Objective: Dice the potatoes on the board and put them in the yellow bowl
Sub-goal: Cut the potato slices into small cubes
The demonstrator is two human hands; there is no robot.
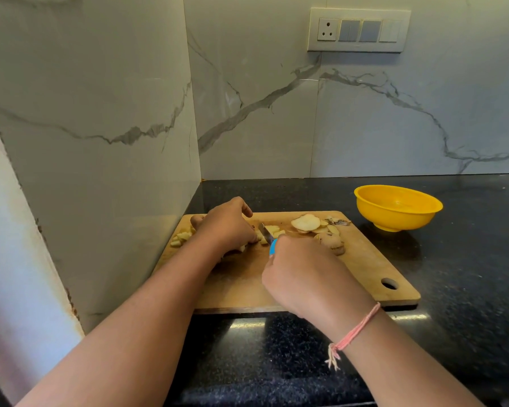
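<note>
Where the right hand [306, 277] sits: nearest, over the middle of the board [365, 259]; fingers curled tight round the blue handle [273, 247] of the knife [265, 233]; a pink thread [356, 330] is tied at the wrist
Knife: blade points away and to the left; tip down among cut pieces, just beside the fingers of the left hand [227, 227]
Left hand: farther off, on the left part of the board; fingers bent down over a potato [243, 247], pinning it to the wood; most of that potato is hidden under the palm
Board: wooden, flat on the counter [467, 259]; hanging hole at its near right corner
Dice [182, 237]: small pale cubes in a loose heap at the board's far left, beside the left hand; a few more lie against the blade
Slices [306, 223]: round and pale, stacked at the board's far right; a skin-on chunk [331, 242] just nearer; peel [340, 221] at the far edge
Bowl [394, 220]: yellow, upright on the counter; beyond the board's far right corner and apart from it
Counter: black, speckled, glossy
Wall [276, 113]: marble-look tiles meeting in a corner behind the board; a switch plate [359, 30] with one socket high on the right
</note>
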